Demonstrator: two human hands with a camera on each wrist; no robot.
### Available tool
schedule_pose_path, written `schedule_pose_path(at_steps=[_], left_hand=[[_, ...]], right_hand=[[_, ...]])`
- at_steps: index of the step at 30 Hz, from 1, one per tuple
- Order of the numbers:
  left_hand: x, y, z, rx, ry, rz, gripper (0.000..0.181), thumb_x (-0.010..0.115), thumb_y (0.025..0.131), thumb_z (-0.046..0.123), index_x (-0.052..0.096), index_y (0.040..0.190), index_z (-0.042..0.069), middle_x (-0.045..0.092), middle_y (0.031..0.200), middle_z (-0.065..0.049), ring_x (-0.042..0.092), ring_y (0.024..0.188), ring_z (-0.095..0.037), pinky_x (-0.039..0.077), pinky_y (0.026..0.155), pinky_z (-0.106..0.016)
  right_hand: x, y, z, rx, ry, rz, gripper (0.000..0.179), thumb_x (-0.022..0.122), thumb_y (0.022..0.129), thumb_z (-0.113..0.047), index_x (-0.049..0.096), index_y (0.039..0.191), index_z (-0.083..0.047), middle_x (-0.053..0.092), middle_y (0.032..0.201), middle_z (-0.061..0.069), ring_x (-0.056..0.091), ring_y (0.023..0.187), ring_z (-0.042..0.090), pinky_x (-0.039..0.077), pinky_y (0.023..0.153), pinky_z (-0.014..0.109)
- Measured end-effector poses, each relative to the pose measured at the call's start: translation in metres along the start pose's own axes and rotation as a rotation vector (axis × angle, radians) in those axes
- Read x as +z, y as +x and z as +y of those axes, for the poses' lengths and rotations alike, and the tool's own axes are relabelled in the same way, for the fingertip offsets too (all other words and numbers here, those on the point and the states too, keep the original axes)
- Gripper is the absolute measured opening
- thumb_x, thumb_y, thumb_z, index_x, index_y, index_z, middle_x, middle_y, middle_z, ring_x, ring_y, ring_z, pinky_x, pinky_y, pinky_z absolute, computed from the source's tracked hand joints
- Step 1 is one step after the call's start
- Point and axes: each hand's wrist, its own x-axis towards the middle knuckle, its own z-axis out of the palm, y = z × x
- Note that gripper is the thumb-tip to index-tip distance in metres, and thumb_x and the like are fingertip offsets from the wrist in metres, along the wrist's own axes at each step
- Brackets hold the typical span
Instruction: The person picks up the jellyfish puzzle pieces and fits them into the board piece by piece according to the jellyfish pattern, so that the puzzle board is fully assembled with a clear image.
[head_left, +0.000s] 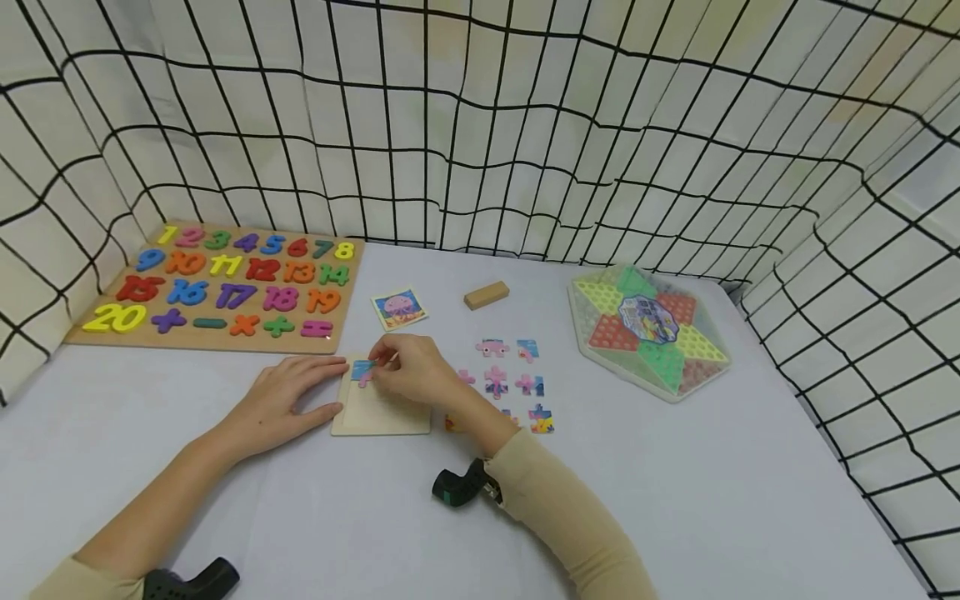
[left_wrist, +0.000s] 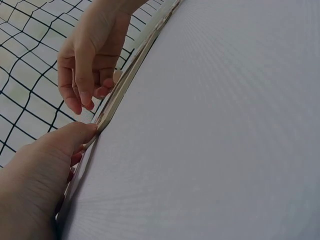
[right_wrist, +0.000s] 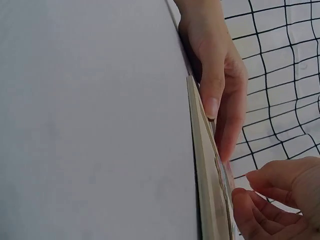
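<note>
A shallow wooden puzzle tray (head_left: 393, 417) lies on the white table, with one blue-and-pink jigsaw piece (head_left: 362, 372) in its far left corner. My left hand (head_left: 288, 402) rests flat beside the tray, its thumb and fingertips at the left edge; in the left wrist view the thumb (left_wrist: 75, 135) touches that edge. Over the tray hovers my right hand (head_left: 416, 367), loosely curled, fingertips right at the corner piece. The right wrist view shows a small gap between its thumb and index finger (right_wrist: 270, 175). Part of the tray is hidden beneath this hand.
Several loose jigsaw pieces (head_left: 496, 382) lie right of the tray, some partly behind the right forearm. Beyond are a jellyfish picture card (head_left: 399, 309) and a wooden block (head_left: 486, 295). A number board (head_left: 202, 304) lies left, a hexagonal game box (head_left: 648, 333) right. Black netting (head_left: 480, 150) surrounds the table.
</note>
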Motion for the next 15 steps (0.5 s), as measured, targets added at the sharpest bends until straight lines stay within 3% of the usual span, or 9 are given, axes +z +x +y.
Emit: schedule_pose_path(at_steps=[8, 15], left_hand=[[0.000, 0.000, 0.002, -0.019, 0.004, -0.014, 0.053, 0.067, 0.083, 0.033, 0.053, 0.127, 0.008, 0.048, 0.130, -0.014, 0.037, 0.121, -0.035, 0.027, 0.088, -0.053], [0.001, -0.001, 0.002, -0.022, -0.001, -0.015, 0.054, 0.067, 0.082, 0.033, 0.052, 0.127, 0.007, 0.048, 0.130, -0.015, 0.037, 0.121, -0.035, 0.027, 0.088, -0.053]], right_hand=[[-0.024, -0.010, 0.011, 0.022, -0.033, 0.024, 0.017, 0.062, 0.087, -0.012, 0.063, 0.103, -0.007, 0.062, 0.095, -0.001, 0.056, 0.082, 0.007, 0.044, 0.069, 0.015], [-0.049, -0.022, 0.029, -0.020, -0.047, 0.127, 0.020, 0.062, 0.086, -0.011, 0.063, 0.105, -0.004, 0.063, 0.102, 0.007, 0.057, 0.092, 0.016, 0.045, 0.080, 0.023]])
